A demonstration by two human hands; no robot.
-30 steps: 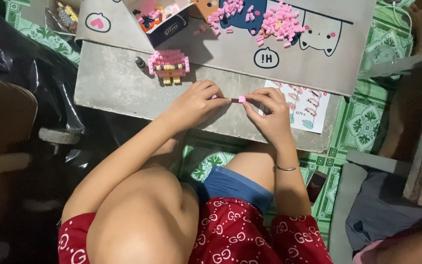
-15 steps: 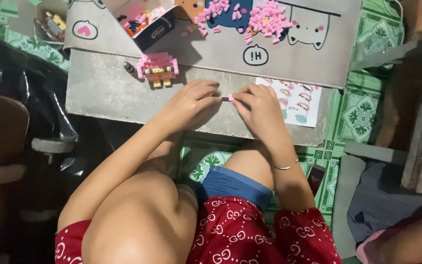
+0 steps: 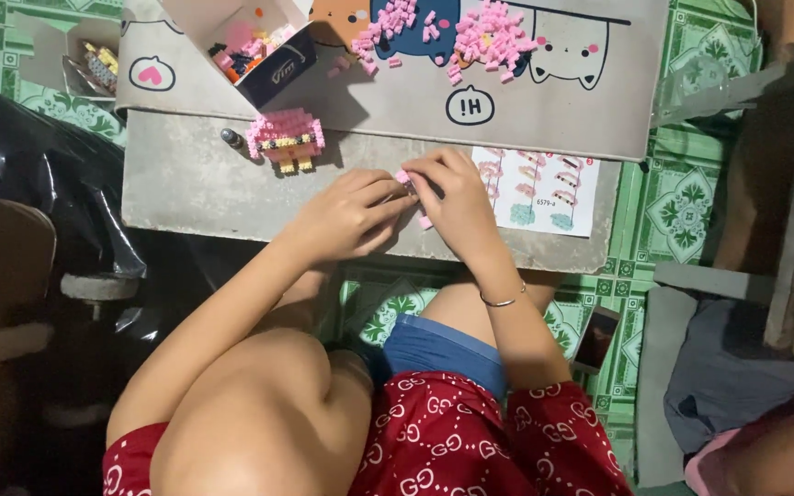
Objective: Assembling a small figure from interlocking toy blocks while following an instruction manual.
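- The left hand (image 3: 346,213) and the right hand (image 3: 457,197) meet at the near edge of the grey surface (image 3: 186,184), fingertips pressed together over a small pink block piece (image 3: 406,179).
- Both hands are pinched on that piece, the left from one side and the right from the other; it looks like a grip meant to steady something tiny while parts are pushed together.
- A second bit of pink shows just below the right hand's fingers, too small to tell whether it is held or lying on the surface.
- The piece sits low over the surface, just beside the instruction sheet (image 3: 544,193), which lies flat to the right, likely so it can be read while working.
- A finished pink block figure (image 3: 285,138) stands upright to the left of the hands, apart from them, with a small dark object (image 3: 232,139) beside it.
- Farther back, a cartoon-printed mat (image 3: 618,101) carries a loose heap of pink blocks (image 3: 489,37), spread within reach.
- An open box (image 3: 264,50) with mixed coloured parts rests tilted at the mat's left end.
- The raised bare knee (image 3: 259,413) and red patterned shorts (image 3: 470,441) crowd the space under the forearms; a thin bracelet (image 3: 500,299) circles the right wrist.
- Nothing lies between the hands and the loose blocks.
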